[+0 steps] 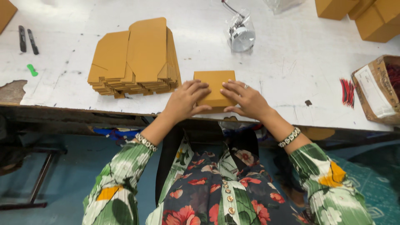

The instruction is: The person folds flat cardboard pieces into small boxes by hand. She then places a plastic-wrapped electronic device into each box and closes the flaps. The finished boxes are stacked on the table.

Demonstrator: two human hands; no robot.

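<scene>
Small tan carton (214, 85), table edge

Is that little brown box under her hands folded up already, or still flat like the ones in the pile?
Folded up. The small box shows a raised front edge under both hands, unlike the flat cardboard blanks stacked beside it.

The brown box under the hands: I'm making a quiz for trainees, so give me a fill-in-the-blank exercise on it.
1. Both hands, left hand and right hand, press on a small brown ____.
2. The stack of flat cardboard blanks lies to the box's ____.
3. The bundle of red wires lies on the white ____.

Missing words: box; left; table
</scene>
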